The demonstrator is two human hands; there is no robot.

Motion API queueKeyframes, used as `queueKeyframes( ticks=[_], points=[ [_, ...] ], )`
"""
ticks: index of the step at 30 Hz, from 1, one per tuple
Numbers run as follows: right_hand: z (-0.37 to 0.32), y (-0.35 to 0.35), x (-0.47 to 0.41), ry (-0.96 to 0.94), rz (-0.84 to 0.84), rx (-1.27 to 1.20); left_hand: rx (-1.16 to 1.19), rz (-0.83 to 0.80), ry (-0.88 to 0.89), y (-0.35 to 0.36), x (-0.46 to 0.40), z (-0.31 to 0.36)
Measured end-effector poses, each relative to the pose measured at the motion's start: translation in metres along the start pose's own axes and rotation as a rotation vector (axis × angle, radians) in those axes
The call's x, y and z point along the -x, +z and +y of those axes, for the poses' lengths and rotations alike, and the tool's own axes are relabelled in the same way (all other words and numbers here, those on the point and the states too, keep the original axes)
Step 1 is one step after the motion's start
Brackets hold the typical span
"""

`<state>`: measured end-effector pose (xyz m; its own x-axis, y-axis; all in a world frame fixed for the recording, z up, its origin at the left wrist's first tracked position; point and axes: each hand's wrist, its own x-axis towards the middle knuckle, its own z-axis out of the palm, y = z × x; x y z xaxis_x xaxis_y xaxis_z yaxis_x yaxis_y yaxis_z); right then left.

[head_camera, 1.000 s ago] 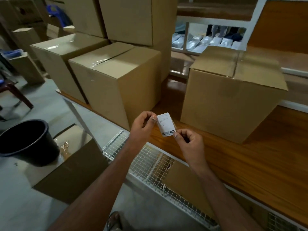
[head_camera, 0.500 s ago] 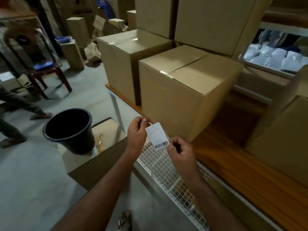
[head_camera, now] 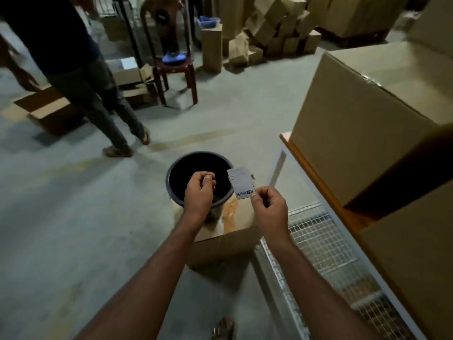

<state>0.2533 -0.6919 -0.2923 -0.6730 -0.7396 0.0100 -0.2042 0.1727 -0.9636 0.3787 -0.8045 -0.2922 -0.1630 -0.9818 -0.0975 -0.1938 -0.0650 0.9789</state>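
Nearest, below both wrists: a sandalled foot (head_camera: pixel 223 328) on the concrete floor. Right hand (head_camera: pixel 269 207) pinches the barcode label (head_camera: pixel 241 182) by its lower right corner, thumb and forefinger closed on it, other fingers curled in. The label stands up and to the left of that hand, printed face toward the camera. Its long axis is near upright with the top leaning slightly left and the barcode end lowest, beside the thumb. Left hand (head_camera: pixel 199 192) sits just left of the label, apart from it. Its fingers are curled with the thumb laid on the forefinger; nothing shows in the pinch, though a thin scrap would be hidden. Directly under and beyond the left hand is the black bucket (head_camera: pixel 171 173), which rests on a low carton (head_camera: pixel 220 244) beneath both hands. To the right of the right hand lie a wire mesh shelf (head_camera: pixel 318 238) and the wooden shelf edge (head_camera: pixel 316 176), bearing a large sealed carton (head_camera: pixel 355 133). Judgement: the label is the right hand's alone. Its sticking surfaces lie rightward, while the bucket mouth belongs to the left hand, so the next move likely splits that way. Far beyond the hands are a person walking (head_camera: pixel 93 89), a red chair (head_camera: pixel 176 67) and a heap of small cartons (head_camera: pixel 274 33).
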Motion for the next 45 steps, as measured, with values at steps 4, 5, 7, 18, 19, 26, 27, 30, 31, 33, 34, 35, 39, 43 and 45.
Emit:
queueKeyframes(
  ticks=[4, 5, 7, 18, 19, 26, 27, 30, 31, 33, 34, 35, 39, 43, 45],
  points=[
    [0.015, 0.065, -0.043, 0.045, -0.023, 0.118, -0.035, 0.06, -0.094, -0.025, -0.038, -0.033],
    [0.02, 0.078, -0.051, 0.058, -0.025, 0.157, -0.047, 0.06, -0.117, -0.028, -0.044, -0.042],
    [0.028, 0.103, -0.063, 0.08, -0.023, 0.239, -0.057, 0.04, -0.157, -0.033, -0.054, -0.059],
    [0.072, 0.151, -0.072, 0.199, -0.11, 0.39, -0.09, -0.043, -0.246, -0.032, -0.067, -0.101],
    [0.074, 0.148, -0.07, 0.195, -0.103, 0.38, -0.096, -0.038, -0.244, -0.032, -0.066, -0.103],
    [0.058, 0.093, -0.05, 0.042, -0.067, 0.244, -0.12, -0.086, -0.082, -0.011, -0.03, -0.066],
    [0.051, 0.079, -0.046, 0.007, -0.051, 0.234, -0.12, -0.12, -0.035, -0.004, -0.021, -0.055],
    [0.026, 0.025, -0.024, -0.071, 0.038, 0.205, -0.084, -0.211, 0.079, 0.02, 0.005, -0.023],
    [0.018, 0.005, -0.014, -0.087, 0.066, 0.193, -0.052, -0.246, 0.11, 0.029, 0.016, -0.01],
    [0.003, -0.037, 0.009, -0.114, 0.116, 0.177, 0.016, -0.321, 0.18, 0.05, 0.042, 0.018],
    [-0.004, -0.059, 0.023, -0.132, 0.149, 0.172, 0.047, -0.363, 0.216, 0.06, 0.059, 0.033],
    [-0.01, -0.081, 0.038, -0.151, 0.187, 0.164, 0.081, -0.41, 0.244, 0.07, 0.078, 0.048],
    [-0.021, -0.167, 0.107, -0.172, 0.364, 0.156, 0.163, -0.632, 0.351, 0.112, 0.167, 0.096],
    [-0.024, -0.248, 0.189, -0.257, 0.561, 0.239, 0.24, -0.838, 0.449, 0.143, 0.274, 0.129],
    [-0.024, -0.286, 0.237, -0.292, 0.668, 0.297, 0.272, -0.948, 0.506, 0.152, 0.331, 0.141]
  ],
)
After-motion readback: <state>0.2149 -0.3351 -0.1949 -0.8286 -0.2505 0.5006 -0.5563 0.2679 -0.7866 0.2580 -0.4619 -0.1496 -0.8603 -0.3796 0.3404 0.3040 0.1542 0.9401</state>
